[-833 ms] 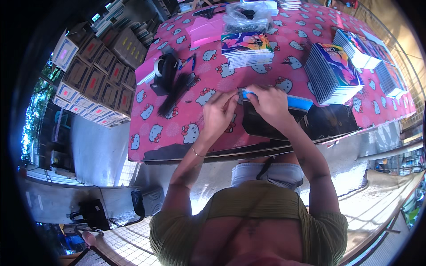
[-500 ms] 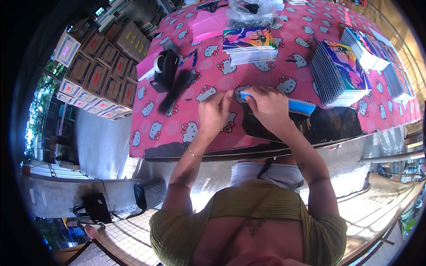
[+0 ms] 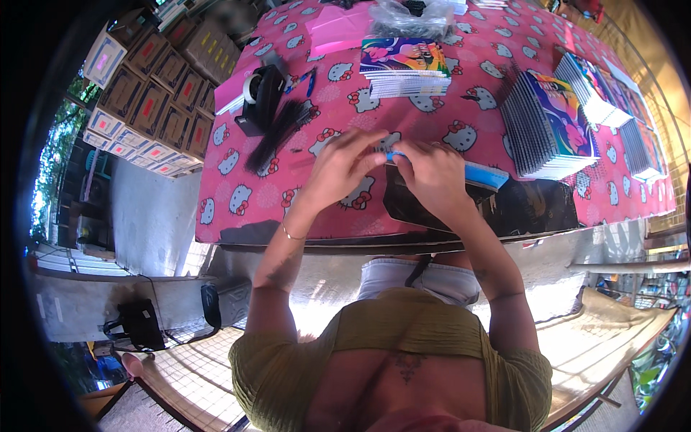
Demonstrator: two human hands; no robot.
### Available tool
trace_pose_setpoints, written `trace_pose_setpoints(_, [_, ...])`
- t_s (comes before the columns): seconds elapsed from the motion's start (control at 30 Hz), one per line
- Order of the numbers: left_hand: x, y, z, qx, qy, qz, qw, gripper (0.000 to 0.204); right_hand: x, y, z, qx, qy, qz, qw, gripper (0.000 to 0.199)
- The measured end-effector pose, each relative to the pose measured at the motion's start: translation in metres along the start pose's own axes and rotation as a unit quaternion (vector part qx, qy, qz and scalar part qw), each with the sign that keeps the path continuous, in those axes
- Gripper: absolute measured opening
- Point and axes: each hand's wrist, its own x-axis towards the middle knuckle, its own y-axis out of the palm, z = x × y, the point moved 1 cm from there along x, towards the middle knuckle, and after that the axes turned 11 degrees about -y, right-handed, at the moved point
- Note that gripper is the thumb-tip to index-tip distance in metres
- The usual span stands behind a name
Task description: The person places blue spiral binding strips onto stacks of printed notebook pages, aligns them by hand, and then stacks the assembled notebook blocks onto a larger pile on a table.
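Observation:
A thin blue-edged notebook (image 3: pixel 484 176) lies edge-up across a black block (image 3: pixel 414 201) at the table's near edge. My right hand (image 3: pixel 434 176) is closed over its left part and hides much of it. At the notebook's left end, the thumb and fingers of my left hand (image 3: pixel 342 167) come together. Whatever they pinch is too small to make out. To the left of that hand lies a bundle of thin black spiral coils (image 3: pixel 277 137), beside a black tape dispenser (image 3: pixel 260 101).
A stack of colourful spiral notebooks (image 3: pixel 551 129) stands at the right, with more stacks (image 3: pixel 594 90) behind. Another notebook pile (image 3: pixel 404 68) sits ahead, near a clear plastic bag (image 3: pixel 412 20) and pink sheets (image 3: pixel 337 30). Cardboard boxes (image 3: pixel 147 108) are piled left of the table.
My left hand has moved right and a little up to the notebook's end, its fingers now touching there. My right hand keeps its grip. The whole view has shifted slightly.

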Motion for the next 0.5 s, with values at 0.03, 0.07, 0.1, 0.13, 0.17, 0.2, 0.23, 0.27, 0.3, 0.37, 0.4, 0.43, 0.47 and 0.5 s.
trace_pose_setpoints(0.03, [0.003,-0.002,0.0,0.027,0.0,0.056,0.998,0.022,-0.001,-0.001,-0.001,0.014,0.003,-0.002,1.0,0.016])
trace_pose_setpoints(0.07, [0.005,-0.003,-0.003,0.03,0.006,0.057,0.998,0.023,0.0,-0.003,-0.002,0.029,0.006,-0.004,1.0,0.017])
trace_pose_setpoints(0.1, [0.008,-0.002,-0.007,0.033,0.013,0.059,0.998,0.023,0.0,-0.006,-0.003,0.044,0.008,-0.007,0.999,0.019])
trace_pose_setpoints(0.13, [0.009,-0.001,-0.009,0.036,0.02,0.06,0.997,0.023,-0.001,-0.012,-0.002,0.01,-0.004,-0.032,0.999,0.019])
trace_pose_setpoints(0.17, [0.011,-0.001,-0.008,0.036,0.037,0.057,0.997,0.023,0.001,-0.023,0.001,-0.023,-0.018,-0.059,0.998,0.02])
trace_pose_setpoints(0.2, [0.011,-0.001,-0.006,0.036,0.054,0.054,0.996,0.022,-0.003,-0.026,-0.001,-0.035,-0.016,-0.05,0.998,0.021])
trace_pose_setpoints(0.23, [0.012,-0.001,-0.004,0.036,0.072,0.051,0.995,0.022,-0.006,-0.029,-0.003,-0.048,-0.014,-0.042,0.998,0.021])
trace_pose_setpoints(0.27, [0.015,0.001,-0.001,0.037,0.073,0.065,0.995,0.023,-0.013,-0.029,-0.008,-0.042,0.006,0.005,0.999,0.021])
trace_pose_setpoints(0.3, [0.019,0.002,0.002,0.038,0.074,0.079,0.993,0.025,-0.018,-0.028,-0.011,-0.034,0.026,0.052,0.998,0.02])
trace_pose_setpoints(0.37, [0.024,0.004,0.001,0.058,0.064,0.101,0.991,0.033,-0.017,-0.037,-0.011,-0.057,-0.015,-0.005,0.998,0.02])
trace_pose_setpoints(0.4, [0.025,0.004,-0.003,0.077,0.052,0.109,0.99,0.039,-0.015,-0.042,-0.01,-0.069,-0.036,-0.033,0.996,0.019])
trace_pose_setpoints(0.43, [0.025,0.004,-0.006,0.096,0.04,0.117,0.988,0.045,-0.016,-0.041,-0.013,-0.045,-0.012,-0.009,0.999,0.019])
trace_pose_setpoints(0.47, [0.022,0.009,-0.011,0.155,0.048,0.068,0.984,0.055,-0.019,-0.04,-0.016,-0.021,0.012,0.015,1.0,0.019])
trace_pose_setpoints(0.5, [0.02,0.019,-0.019,0.215,0.055,0.019,0.975,0.065,-0.021,-0.038,-0.018,0.005,0.037,0.04,0.999,0.019])
